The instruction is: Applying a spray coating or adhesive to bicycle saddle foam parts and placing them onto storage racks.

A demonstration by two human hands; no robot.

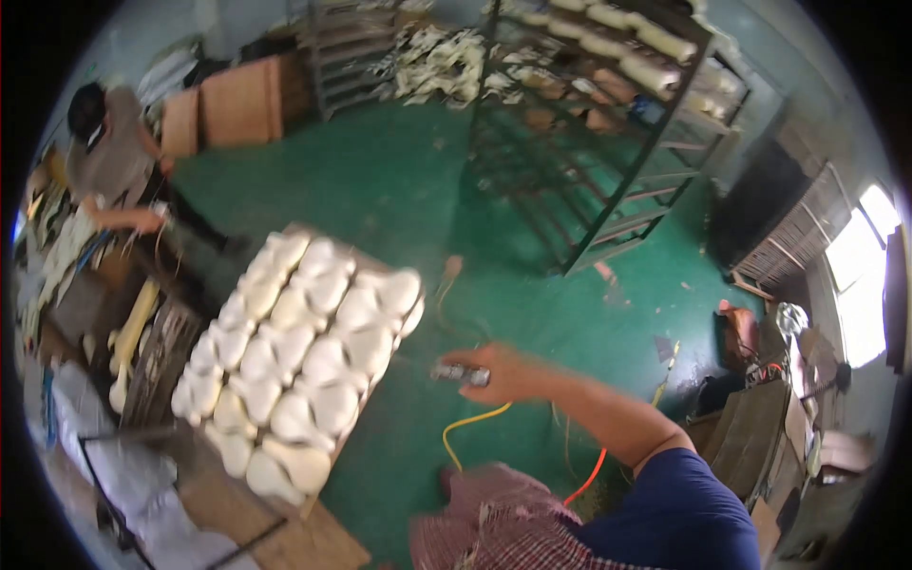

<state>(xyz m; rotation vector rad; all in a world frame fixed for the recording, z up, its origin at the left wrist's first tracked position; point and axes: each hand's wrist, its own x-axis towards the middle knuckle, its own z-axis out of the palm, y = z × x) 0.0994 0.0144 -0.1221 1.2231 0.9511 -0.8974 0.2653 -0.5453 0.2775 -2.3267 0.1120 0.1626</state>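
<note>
My right hand (496,372) reaches out over the green floor, fingers closed round a small silver metal tool (463,373). Motion blurs the tool, and its exact kind cannot be made out. To its left, apart from it, cream-coloured pear-shaped pieces (306,413) lie in close rows across a board (366,404). A yellow hose (454,429) curves up from the floor to below my right forearm; whether it joins the tool cannot be seen. My left hand is out of the picture.
At the far left another person (119,161) stands by a cluttered bench. A dark metal rack (635,195) with cream rolls on top stands beyond my hand. An orange hose (587,478) runs beneath my arm. Cardboard (760,432) and loose items line the right side.
</note>
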